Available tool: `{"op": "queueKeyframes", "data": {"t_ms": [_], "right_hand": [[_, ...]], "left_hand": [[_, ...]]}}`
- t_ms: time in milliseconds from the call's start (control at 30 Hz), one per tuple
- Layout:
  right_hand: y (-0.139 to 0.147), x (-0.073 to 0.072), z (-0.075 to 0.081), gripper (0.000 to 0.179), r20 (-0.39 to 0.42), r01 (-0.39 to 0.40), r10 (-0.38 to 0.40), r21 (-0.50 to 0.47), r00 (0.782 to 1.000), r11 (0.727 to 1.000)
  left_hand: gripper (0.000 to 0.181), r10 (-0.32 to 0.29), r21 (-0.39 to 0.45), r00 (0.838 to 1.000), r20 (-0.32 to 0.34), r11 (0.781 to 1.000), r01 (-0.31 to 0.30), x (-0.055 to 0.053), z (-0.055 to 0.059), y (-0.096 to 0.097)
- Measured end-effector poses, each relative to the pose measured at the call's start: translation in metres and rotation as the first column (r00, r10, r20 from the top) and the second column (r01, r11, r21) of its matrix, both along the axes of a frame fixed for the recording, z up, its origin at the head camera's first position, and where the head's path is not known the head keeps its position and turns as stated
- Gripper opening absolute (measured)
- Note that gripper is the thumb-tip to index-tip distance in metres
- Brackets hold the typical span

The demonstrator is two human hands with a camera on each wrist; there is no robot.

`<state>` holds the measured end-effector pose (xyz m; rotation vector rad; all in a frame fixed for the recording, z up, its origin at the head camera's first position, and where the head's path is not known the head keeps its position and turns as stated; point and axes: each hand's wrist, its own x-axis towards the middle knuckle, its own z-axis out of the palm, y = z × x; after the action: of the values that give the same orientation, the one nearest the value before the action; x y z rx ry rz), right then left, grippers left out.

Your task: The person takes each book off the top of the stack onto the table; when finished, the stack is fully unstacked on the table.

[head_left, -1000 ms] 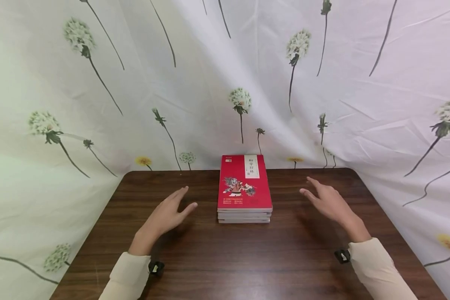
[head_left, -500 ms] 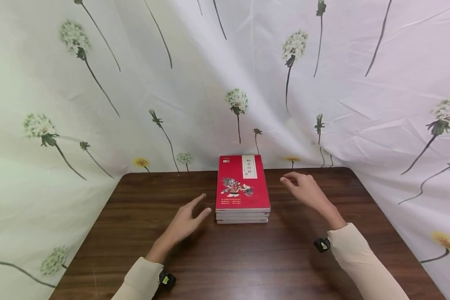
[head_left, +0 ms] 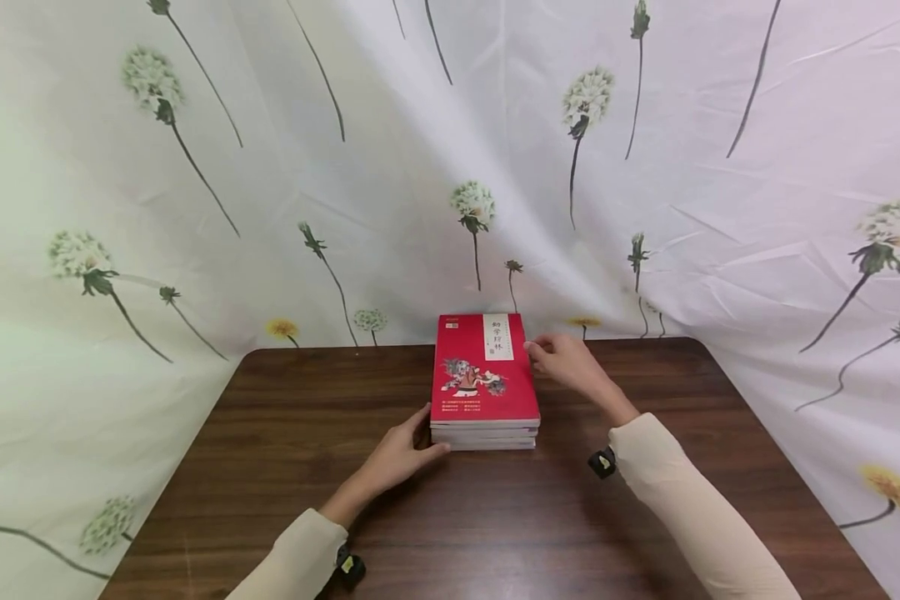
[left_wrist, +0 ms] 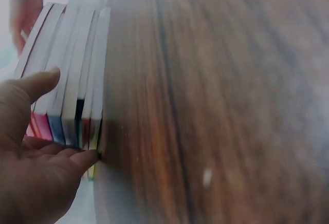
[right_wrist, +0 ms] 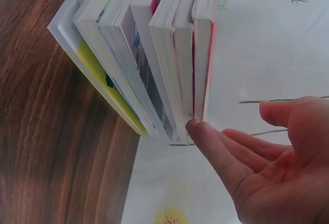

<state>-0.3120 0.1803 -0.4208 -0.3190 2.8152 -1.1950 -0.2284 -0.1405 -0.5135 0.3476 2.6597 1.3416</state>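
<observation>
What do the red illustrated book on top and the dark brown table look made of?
Red illustrated book: paper pages, from the pale edges; flat printed cover, probably smooth card.
Dark brown table: streaked wood grain, soft sheen; solid wood or laminate, unclear.

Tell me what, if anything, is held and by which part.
Cannot tell: the left hand cups the book stack at its near-left corner; the right hand touches its right edge.

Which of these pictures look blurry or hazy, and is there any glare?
Head view: fairly sharp, with pale sheen on the near tabletop and a greenish-to-pinkish tint across the floral cloth; left wrist view: hazy, the book stack soft and the wood grain blurred; right wrist view: clearer, though the printed yellow flower is fuzzy.
</observation>
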Motion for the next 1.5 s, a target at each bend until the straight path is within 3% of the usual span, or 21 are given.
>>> {"op": "queueKeyframes", "data": {"t_ms": [267, 533, 967, 1300, 1500], "right_hand": [[-0.012, -0.009, -0.004, 0.044, 0.112, 0.022, -0.019, -0.027, 0.994, 0.999], [-0.018, -0.01, -0.015, 0.054, 0.177, 0.081, -0.084, 0.025, 0.981, 0.996], [-0.016, -0.016, -0.019, 0.047, 0.194, 0.134, -0.133, 0.013, 0.972, 0.991], [-0.014, -0.02, -0.018, 0.036, 0.238, 0.194, -0.186, -0.009, 0.953, 0.981], [-0.016, -0.017, -0.014, 0.032, 0.209, 0.202, -0.198, 0.005, 0.958, 0.979]], "left_hand": [[0.089, -0.032, 0.059, 0.999, -0.043, 0.998, 0.034, -0.004, -0.007, 0.007], [0.078, -0.019, 0.063, 0.999, -0.045, 0.998, 0.022, -0.005, -0.006, 0.009], [0.079, -0.001, 0.074, 0.998, -0.062, 0.997, 0.005, -0.004, -0.006, 0.011], [0.078, 0.003, 0.074, 0.997, -0.075, 0.997, 0.003, -0.005, -0.008, 0.012], [0.078, -0.006, 0.069, 0.997, -0.081, 0.998, 0.012, -0.004, -0.006, 0.011]]}}
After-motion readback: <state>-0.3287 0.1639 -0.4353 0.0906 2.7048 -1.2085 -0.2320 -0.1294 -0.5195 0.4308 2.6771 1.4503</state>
